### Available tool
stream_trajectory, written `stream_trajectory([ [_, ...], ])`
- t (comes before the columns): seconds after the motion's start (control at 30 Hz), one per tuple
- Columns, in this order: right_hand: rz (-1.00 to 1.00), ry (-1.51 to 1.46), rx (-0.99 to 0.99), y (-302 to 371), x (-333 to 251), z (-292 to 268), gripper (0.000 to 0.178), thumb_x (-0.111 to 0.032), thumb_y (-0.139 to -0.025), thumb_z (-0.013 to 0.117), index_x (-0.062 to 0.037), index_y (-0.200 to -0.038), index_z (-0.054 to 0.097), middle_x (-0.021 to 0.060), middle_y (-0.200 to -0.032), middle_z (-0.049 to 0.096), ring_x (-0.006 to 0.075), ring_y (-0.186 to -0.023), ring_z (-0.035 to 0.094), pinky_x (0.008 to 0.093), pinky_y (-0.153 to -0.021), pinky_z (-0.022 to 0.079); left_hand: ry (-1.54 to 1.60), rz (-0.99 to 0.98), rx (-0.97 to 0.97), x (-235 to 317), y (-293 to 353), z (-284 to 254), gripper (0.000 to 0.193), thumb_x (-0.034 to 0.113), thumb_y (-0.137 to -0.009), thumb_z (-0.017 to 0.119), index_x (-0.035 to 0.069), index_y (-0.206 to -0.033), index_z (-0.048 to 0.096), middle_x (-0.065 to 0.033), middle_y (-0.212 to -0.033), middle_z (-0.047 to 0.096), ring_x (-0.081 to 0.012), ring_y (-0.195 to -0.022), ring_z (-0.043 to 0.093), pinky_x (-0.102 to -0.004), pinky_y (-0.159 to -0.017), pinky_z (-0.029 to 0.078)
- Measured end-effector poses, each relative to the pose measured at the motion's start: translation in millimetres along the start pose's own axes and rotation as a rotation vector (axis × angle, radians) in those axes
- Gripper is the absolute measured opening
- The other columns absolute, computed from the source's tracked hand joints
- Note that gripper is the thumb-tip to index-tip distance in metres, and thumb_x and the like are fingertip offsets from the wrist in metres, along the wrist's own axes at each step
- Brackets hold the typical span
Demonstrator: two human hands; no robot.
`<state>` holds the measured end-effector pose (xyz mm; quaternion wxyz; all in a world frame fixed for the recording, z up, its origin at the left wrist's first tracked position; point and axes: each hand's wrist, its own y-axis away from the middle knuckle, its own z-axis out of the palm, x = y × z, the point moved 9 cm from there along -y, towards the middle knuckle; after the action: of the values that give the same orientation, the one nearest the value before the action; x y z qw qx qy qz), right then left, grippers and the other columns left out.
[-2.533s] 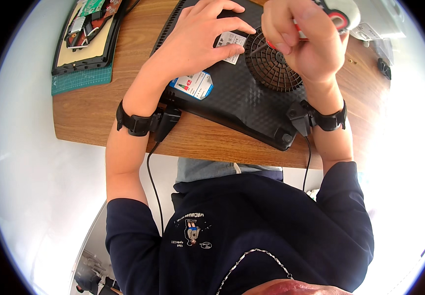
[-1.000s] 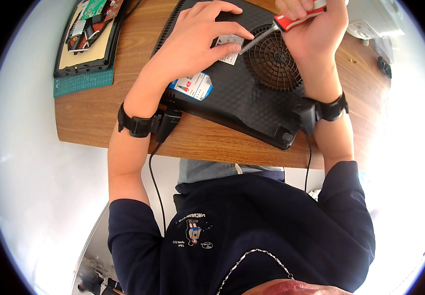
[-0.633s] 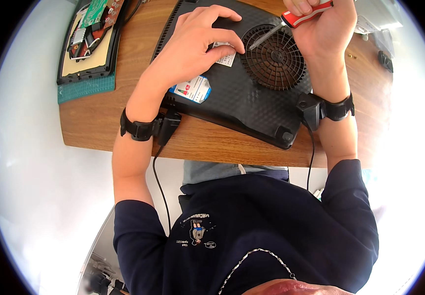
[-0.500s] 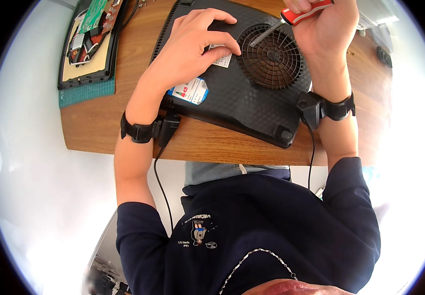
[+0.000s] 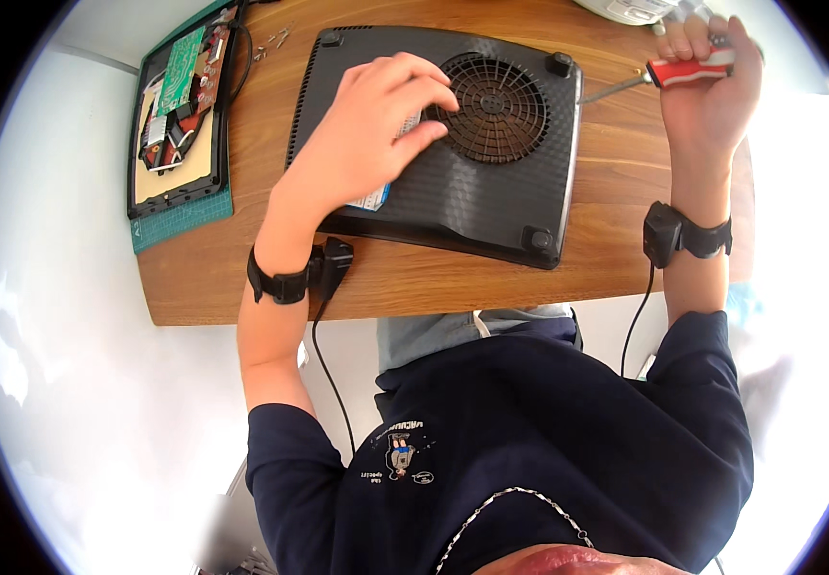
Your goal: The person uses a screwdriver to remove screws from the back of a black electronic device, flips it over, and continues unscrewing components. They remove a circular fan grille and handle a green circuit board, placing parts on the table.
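Observation:
A flat black appliance casing (image 5: 491, 206) lies on the wooden table with its ridged round vent grille (image 5: 494, 107) facing up. My left hand (image 5: 376, 125) is over the casing's left half, fingers apart and bent, fingertips by the grille's left edge; it holds nothing and partly hides the labels there. Off the casing's right side, my right hand (image 5: 716, 105) is closed round the red and white handle of a screwdriver (image 5: 673, 73). The screwdriver's metal shaft points left, its tip near the casing's right edge; I cannot tell whether they touch.
At the far left an opened black shell with a green circuit board (image 5: 181, 72) and wiring rests partly on a green cutting mat (image 5: 184, 222). Several small screws (image 5: 271, 43) lie beside it. A white object (image 5: 630, 8) stands at the back right. Cables hang from both wrist straps.
My right hand has drawn the screwdriver rightward, away from the grille and past the casing's edge. The left hand stays over the casing. The view has shifted, showing more of the casing's far side.

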<state>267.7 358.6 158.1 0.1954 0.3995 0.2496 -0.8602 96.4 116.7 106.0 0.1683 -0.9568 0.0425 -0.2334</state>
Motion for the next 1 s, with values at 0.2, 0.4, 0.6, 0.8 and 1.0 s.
stream_trajectory([
  [0.2, 0.06, -0.064, 0.163, 31, -5, -60, 0.022, -0.025, -0.103, 0.054, -0.009, -0.088, 0.051, 0.0072, -0.083, 0.053, 0.0208, -0.082, 0.047, 0.0344, -0.073, 0.041, -0.073, 0.117, -0.092, 51, 0, 6, 0.042, 0.018, -0.079, 0.082, 0.007, -0.114, 0.061, -0.0058, -0.118, 0.061, -0.0281, -0.117, 0.058, -0.0422, -0.105, 0.042],
  [0.4, 0.181, -0.111, 0.386, 55, 32, -107, 0.026, -0.032, -0.101, 0.061, -0.0105, -0.088, 0.053, 0.0054, -0.083, 0.056, 0.0206, -0.077, 0.05, 0.0341, -0.07, 0.042, -0.09, 0.117, -0.174, 84, 24, 26, 0.077, 0.034, -0.066, 0.088, 0.008, -0.131, 0.056, -0.0109, -0.14, 0.05, -0.035, -0.134, 0.048, -0.0489, -0.112, 0.038],
  [0.6, 0.362, -0.237, 0.37, 62, 71, -114, 0.029, -0.034, -0.101, 0.062, -0.0107, -0.087, 0.05, 0.0037, -0.079, 0.05, 0.0193, -0.074, 0.044, 0.034, -0.064, 0.039, -0.155, 0.289, -0.138, 129, 30, 74, 0.065, 0.03, -0.07, 0.085, 0.005, -0.125, 0.061, -0.0051, -0.113, 0.057, -0.0214, -0.104, 0.057, -0.0359, -0.09, 0.046],
  [0.8, 0.372, -0.281, 0.395, 67, 77, -112, 0.029, -0.034, -0.101, 0.06, -0.0108, -0.088, 0.049, 0.0031, -0.08, 0.048, 0.0183, -0.073, 0.041, 0.0337, -0.064, 0.038, -0.127, 0.224, -0.112, 123, 14, 87, 0.035, 0.023, -0.078, 0.08, 0.005, -0.102, 0.062, -0.0053, -0.096, 0.052, -0.0209, -0.089, 0.055, -0.0332, -0.076, 0.047],
  [1.0, 0.313, -0.386, 0.438, 71, 65, -126, 0.022, -0.025, -0.101, 0.061, -0.0087, -0.089, 0.051, 0.002, -0.08, 0.049, 0.0168, -0.072, 0.045, 0.0337, -0.064, 0.041, -0.019, 0.184, -0.082, 124, 3, 66, 0.025, 0.017, -0.082, 0.077, 0.005, -0.097, 0.061, -0.006, -0.094, 0.053, -0.0228, -0.086, 0.055, -0.0347, -0.074, 0.046],
])
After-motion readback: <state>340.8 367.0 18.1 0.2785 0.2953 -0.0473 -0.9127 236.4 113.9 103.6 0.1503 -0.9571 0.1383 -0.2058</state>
